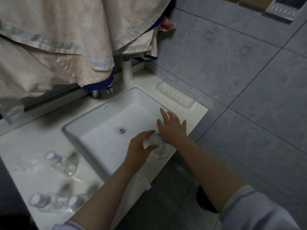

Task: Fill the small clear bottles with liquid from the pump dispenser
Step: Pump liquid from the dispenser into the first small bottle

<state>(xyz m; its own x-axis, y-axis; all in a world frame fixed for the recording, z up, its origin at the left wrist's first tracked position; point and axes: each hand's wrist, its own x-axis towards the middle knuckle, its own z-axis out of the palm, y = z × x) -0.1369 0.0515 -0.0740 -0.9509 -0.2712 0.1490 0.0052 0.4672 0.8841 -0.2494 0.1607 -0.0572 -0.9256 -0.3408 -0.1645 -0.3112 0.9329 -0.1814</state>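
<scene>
Counter (33,143) carried the small clear bottles (62,163) lying on their sides left of the sink (106,117) — white caps on, contents not discernible, apparently none filled yet. Judged early in the task; all filling remained. Pump dispenser (159,150), clear-bodied and blurred, stood at the sink's near right edge. Left hand (141,145) curled round its top — fingers gripping the head. Right hand (172,127) hovered flat just beyond, fingers spread, holding nothing.
</scene>
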